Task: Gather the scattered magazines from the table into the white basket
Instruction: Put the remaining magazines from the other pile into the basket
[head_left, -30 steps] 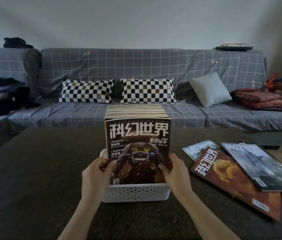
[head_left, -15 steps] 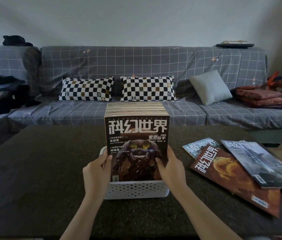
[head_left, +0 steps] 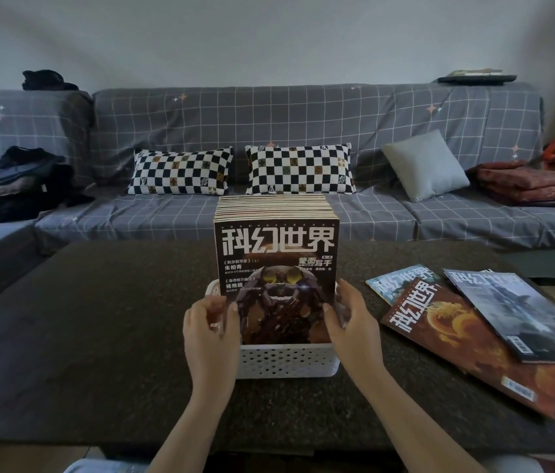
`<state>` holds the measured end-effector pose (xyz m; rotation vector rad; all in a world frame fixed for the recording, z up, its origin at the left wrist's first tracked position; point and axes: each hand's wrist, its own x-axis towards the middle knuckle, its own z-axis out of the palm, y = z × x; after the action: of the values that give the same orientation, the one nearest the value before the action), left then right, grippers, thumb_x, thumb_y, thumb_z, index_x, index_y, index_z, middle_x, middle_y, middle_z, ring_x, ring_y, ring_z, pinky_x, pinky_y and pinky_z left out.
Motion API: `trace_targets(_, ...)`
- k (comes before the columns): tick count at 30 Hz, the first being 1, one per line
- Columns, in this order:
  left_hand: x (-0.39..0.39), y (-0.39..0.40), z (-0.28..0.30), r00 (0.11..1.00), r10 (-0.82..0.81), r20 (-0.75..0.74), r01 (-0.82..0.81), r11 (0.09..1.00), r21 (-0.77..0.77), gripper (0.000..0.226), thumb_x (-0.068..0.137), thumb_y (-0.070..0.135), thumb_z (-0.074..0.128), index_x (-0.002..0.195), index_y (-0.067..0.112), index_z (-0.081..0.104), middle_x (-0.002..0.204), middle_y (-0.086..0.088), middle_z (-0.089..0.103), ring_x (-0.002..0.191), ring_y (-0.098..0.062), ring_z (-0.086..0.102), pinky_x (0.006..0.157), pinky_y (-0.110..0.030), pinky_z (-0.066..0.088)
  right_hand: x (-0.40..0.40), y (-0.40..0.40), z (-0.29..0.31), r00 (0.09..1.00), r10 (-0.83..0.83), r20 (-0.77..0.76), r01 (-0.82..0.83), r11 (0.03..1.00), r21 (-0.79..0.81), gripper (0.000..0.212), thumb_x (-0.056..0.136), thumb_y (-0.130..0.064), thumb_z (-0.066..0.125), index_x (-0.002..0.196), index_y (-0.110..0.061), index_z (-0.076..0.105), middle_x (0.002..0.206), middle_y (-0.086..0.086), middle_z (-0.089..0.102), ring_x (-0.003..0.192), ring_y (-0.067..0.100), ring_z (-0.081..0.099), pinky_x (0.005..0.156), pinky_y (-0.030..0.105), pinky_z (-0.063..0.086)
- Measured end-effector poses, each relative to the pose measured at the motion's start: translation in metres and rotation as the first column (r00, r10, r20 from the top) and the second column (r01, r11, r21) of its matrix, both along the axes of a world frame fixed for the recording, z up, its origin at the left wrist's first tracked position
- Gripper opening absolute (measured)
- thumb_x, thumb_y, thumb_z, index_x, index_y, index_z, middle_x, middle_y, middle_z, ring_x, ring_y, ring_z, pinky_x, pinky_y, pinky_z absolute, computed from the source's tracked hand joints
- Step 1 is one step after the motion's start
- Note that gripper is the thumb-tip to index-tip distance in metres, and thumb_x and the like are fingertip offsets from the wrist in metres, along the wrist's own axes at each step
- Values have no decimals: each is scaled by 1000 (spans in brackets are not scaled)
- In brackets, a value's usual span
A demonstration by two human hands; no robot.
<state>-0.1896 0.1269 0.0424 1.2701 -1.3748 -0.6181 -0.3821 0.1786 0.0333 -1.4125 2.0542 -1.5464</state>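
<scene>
Partly hidden white basket [head_left: 286, 361], magazines [head_left: 276, 268] upright

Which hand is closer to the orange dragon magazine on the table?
Right. The right hand is at the basket's right side, beside the orange magazine; the left hand is at the basket's far side.

The upright dark-covered front magazine [head_left: 276, 268] hides the row behind it — only top edges show; its foot sinks behind the white perforated plastic basket [head_left: 286, 361] wall.
</scene>
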Motion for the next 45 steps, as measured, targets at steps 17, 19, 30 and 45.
trace_targets(17,-176,60,3,788,-613,48,603,786,137,11,92,38,57,101,43,52,96,11,67,81,-1,65,58,-11,46,-112,82,-10,949,-314,-42,315,949,10,27,89,-21,60,115,-21,56,103,-9,60,92,7,58,72,17,44)
trace_targets(19,-203,64,-2,758,-651,28,635,747,197,11,93,38,56,102,42,52,99,12,66,86,0,65,63,-10,46,-134,93,-16,929,-367,-54,369,928,46,24,89,-24,60,113,-23,57,103,-11,59,88,1,56,68,14,42)
trace_targets(30,-336,67,-43,632,-775,-15,701,563,438,34,95,31,54,128,21,56,122,4,61,104,-4,58,74,-11,42,-239,125,-55,745,-617,-253,663,727,179,28,86,-26,63,112,-15,66,116,6,64,109,26,53,89,35,41)
trace_targets(45,-440,69,-50,675,-733,91,557,586,588,35,78,47,69,91,14,71,86,2,72,83,-21,68,82,-37,54,-271,137,-81,729,-623,-283,678,715,173,23,86,-23,64,108,-24,72,116,-2,68,110,18,61,93,33,33)
